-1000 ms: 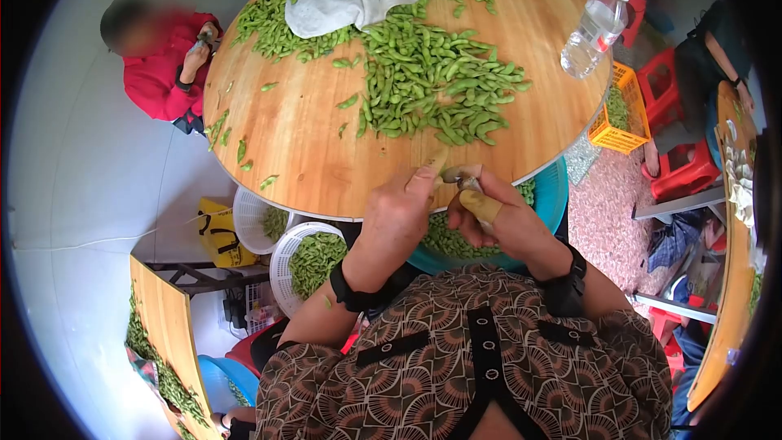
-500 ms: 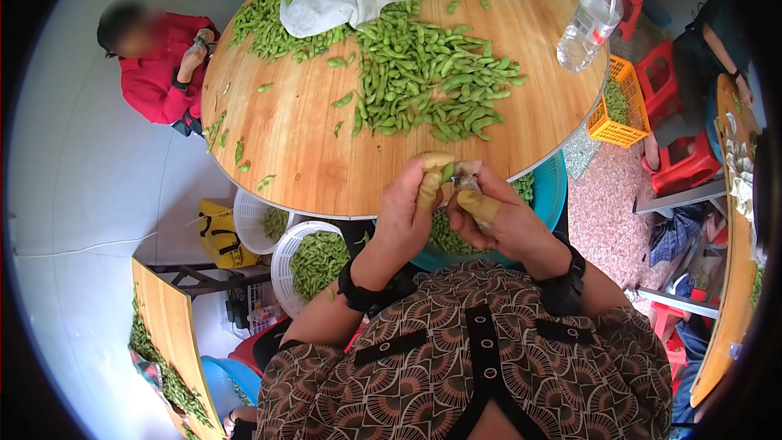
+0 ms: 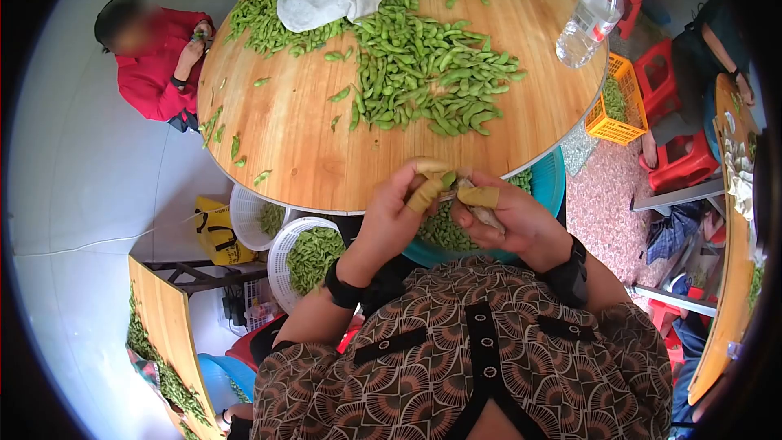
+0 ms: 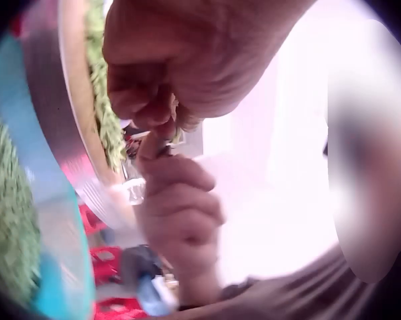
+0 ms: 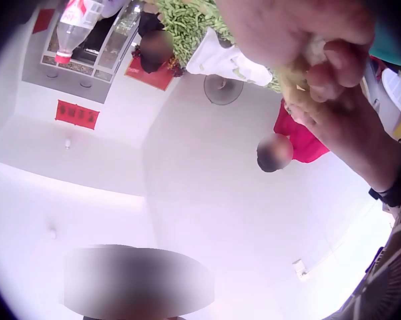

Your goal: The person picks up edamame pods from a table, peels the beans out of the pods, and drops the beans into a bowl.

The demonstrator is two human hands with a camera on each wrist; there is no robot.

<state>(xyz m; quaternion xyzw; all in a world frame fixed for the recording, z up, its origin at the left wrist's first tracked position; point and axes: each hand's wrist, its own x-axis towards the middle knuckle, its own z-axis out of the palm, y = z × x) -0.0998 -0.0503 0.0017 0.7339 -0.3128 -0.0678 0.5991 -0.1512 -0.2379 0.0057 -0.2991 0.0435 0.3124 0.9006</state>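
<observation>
In the head view both hands meet above the near table edge, over a teal basin (image 3: 556,182) of shelled green soybeans (image 3: 450,232). My left hand (image 3: 393,216) pinches a green soybean pod (image 3: 449,180) between thumb and forefinger. Curled close beside it, my right hand (image 3: 521,218) holds a small pale grey thing (image 3: 487,216) under its thumb; its kind cannot be told. Yellowish finger covers (image 3: 479,195) wrap the thumbs. In the left wrist view the hands' fingertips come together, and the pod is mostly hidden there. A heap of soybean pods (image 3: 436,73) lies beyond on the round table (image 3: 301,138).
A white cloth (image 3: 334,0) lies on the pods, and a water bottle (image 3: 588,24) stands at the right. White baskets (image 3: 277,265) of green soybeans sit lower left. Beyond the table are a yellow crate (image 3: 623,118), red stools (image 3: 684,165) and a person in red (image 3: 159,65).
My left hand has turned and closed in on the right, bringing a pod between them. The dark tip seen earlier at the right fingers is hidden now.
</observation>
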